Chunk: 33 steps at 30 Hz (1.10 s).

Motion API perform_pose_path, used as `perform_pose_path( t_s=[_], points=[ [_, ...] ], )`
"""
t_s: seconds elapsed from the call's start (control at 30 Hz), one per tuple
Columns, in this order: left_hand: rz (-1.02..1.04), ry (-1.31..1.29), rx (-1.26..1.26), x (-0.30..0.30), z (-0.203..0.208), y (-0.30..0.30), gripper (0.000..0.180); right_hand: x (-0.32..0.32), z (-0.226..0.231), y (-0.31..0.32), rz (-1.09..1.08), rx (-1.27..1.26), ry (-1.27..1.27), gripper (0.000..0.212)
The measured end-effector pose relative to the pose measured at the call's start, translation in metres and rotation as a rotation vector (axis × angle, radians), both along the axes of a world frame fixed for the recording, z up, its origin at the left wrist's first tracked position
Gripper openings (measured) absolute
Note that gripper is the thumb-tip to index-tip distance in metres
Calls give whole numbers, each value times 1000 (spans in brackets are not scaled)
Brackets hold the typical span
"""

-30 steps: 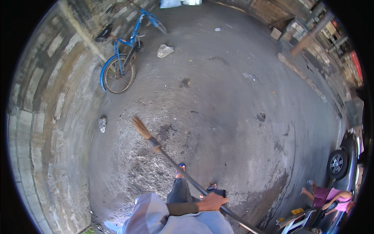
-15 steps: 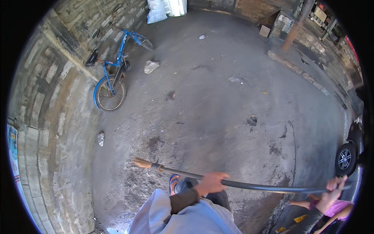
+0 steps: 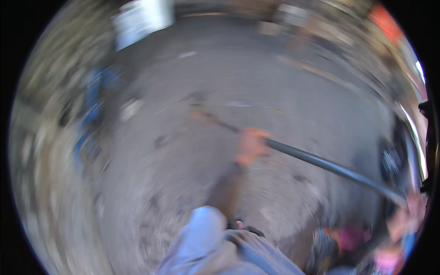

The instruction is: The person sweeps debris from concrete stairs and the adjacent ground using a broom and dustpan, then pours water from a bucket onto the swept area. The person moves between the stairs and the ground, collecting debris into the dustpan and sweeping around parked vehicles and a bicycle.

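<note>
A long-handled broom (image 3: 316, 160) slants across the view, its dark grey pole running from lower right toward the upper left. My left hand (image 3: 253, 145) is closed around the pole partway along, with the arm stretched forward. At the pole's right end my right hand (image 3: 408, 215) grips it, smeared by motion. The broom's brown bristle head (image 3: 198, 113) is blurred above the grey ground (image 3: 220, 183); whether it touches cannot be told.
A blurred blue bicycle (image 3: 91, 103) leans by the block wall (image 3: 41, 151) on the left. A pale stone (image 3: 131, 109) lies near it. White sacks (image 3: 144, 20) stand at the far left. A vehicle's wheel (image 3: 391, 160) is at right; people in pink (image 3: 354, 237) are at lower right.
My left hand and the broom head have swung forward and away from my body. The view has turned and blurred, shifting the bicycle and sacks left.
</note>
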<state>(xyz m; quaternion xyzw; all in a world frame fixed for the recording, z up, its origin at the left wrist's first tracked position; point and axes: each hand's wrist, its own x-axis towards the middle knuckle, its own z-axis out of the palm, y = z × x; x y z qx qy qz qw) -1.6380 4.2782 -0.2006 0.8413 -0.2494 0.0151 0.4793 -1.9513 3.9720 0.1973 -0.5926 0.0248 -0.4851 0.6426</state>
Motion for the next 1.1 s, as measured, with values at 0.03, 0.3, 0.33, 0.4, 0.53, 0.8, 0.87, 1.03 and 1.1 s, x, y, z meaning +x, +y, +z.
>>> perform_pose_path(
  t_s=[0.03, 0.3, 0.33, 0.4, 0.53, 0.8, 0.87, 1.03, 1.1],
  points=[
    [-68, -29, -35, 10, 8, 2, 16, 14, 0, -3, 124, 62, -97, 21],
    [-283, -475, 570, -52, 15, 54, 36, 37, -41, -45, -353, 501, -64, 35],
    [-385, -323, 513, -58, 4, 66, 36, 47, -59, -51, -322, 513, -84, 34],
    [-506, -205, 480, -51, -30, 71, 37, 57, -109, -34, -390, 634, 97, 33],
    [-576, -27, 530, -14, -83, 46, 42, 74, -151, -2, -261, 724, 87, 28],
    [-610, -903, 341, 60, -76, -107, 40, -25, -68, -29, -362, 423, -313, 29],
    [-605, -1460, 165, 46, -56, -162, 34, -79, -58, -31, -599, 301, -362, 31],
    [-1135, -371, 361, -58, 12, -240, 26, -225, -42, 24, -966, 263, -437, 21],
    [-1393, -304, 314, -105, 38, -261, 26, -261, -43, 82, -1192, 321, -549, 19]
  ],
)
